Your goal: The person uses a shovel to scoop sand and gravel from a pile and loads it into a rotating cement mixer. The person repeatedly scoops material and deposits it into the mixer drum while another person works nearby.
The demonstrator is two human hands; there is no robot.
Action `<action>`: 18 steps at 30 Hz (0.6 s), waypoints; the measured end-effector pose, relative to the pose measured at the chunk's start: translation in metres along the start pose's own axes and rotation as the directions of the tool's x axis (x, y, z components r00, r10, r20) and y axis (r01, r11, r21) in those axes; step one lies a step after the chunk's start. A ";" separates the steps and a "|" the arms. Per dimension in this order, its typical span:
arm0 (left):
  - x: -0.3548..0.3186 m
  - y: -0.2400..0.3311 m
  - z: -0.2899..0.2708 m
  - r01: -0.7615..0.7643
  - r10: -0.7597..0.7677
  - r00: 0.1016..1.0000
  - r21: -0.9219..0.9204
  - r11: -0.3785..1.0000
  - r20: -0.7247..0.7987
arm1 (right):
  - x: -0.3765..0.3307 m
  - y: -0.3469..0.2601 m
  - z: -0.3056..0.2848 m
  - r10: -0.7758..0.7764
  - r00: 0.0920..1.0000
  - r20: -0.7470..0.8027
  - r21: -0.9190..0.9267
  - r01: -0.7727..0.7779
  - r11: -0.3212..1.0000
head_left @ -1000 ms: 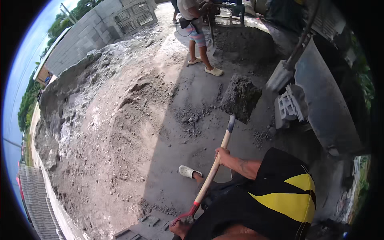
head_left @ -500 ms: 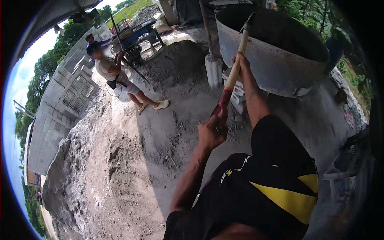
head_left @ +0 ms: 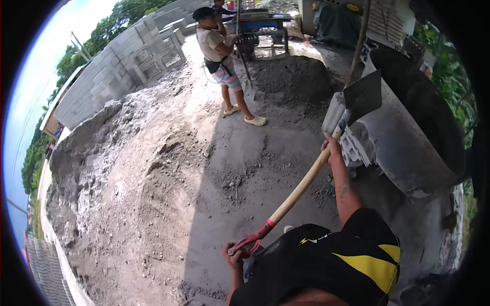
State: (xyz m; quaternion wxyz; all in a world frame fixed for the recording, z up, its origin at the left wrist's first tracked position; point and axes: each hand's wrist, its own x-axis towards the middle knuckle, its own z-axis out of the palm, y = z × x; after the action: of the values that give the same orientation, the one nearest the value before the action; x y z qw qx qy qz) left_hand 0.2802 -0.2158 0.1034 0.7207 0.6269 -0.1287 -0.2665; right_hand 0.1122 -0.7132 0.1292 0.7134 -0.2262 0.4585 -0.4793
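Note:
I hold a shovel with a pale wooden shaft (head_left: pixel 298 191) and a red D-grip. My left hand (head_left: pixel 234 254) is closed on the red grip, low by my body. My right hand (head_left: pixel 332 147) grips the shaft just below the blade. The grey metal blade (head_left: pixel 357 99) is raised and carries no sand. It hangs beside the rim of a large grey mixer drum (head_left: pixel 408 148) on my right. I wear a black shirt with yellow patches.
A big heap of grey sand (head_left: pixel 127 173) fills the left. Another person (head_left: pixel 220 51) stands beyond it holding a long tool, near a darker sand pile (head_left: pixel 291 76). Stacked concrete blocks (head_left: pixel 117 66) line the far left. Pale blocks (head_left: pixel 353 148) sit at the drum's foot.
A second ago the blade carried a load of sand low over the ground. It then swung up to the drum, and now it is empty and drawn back from the rim.

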 end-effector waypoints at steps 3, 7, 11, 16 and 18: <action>-0.040 -0.015 -0.095 0.053 -0.083 0.959 -0.116 0.992 -0.272 | -0.028 0.150 0.055 0.281 0.959 0.047 -0.204 -0.266 0.942; -0.089 0.000 -0.193 0.091 -0.119 0.885 -0.083 0.992 -0.449 | -0.070 0.344 0.097 0.592 0.802 0.087 -0.497 -0.480 0.723; -0.162 0.013 -0.220 0.120 -0.265 0.713 -0.258 0.959 -0.650 | -0.165 0.513 0.143 0.765 0.642 -0.057 -0.755 -0.529 0.388; -0.151 0.001 -0.200 -0.048 -0.451 0.346 -0.496 0.867 -0.822 | -0.273 0.635 0.138 0.895 0.440 -0.071 -0.920 -0.377 0.112; -0.124 -0.011 -0.192 -0.090 -0.521 0.242 -0.554 0.828 -0.819 | -0.297 0.657 0.121 0.882 0.414 -0.225 -0.934 -0.349 -0.074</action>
State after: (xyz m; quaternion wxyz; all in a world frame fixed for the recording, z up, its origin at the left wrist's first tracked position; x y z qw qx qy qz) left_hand 0.2749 0.0116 0.0768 0.7357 0.4615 0.4942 0.0395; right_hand 0.4950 -0.1748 -0.1839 0.6722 -0.4304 0.4920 0.3476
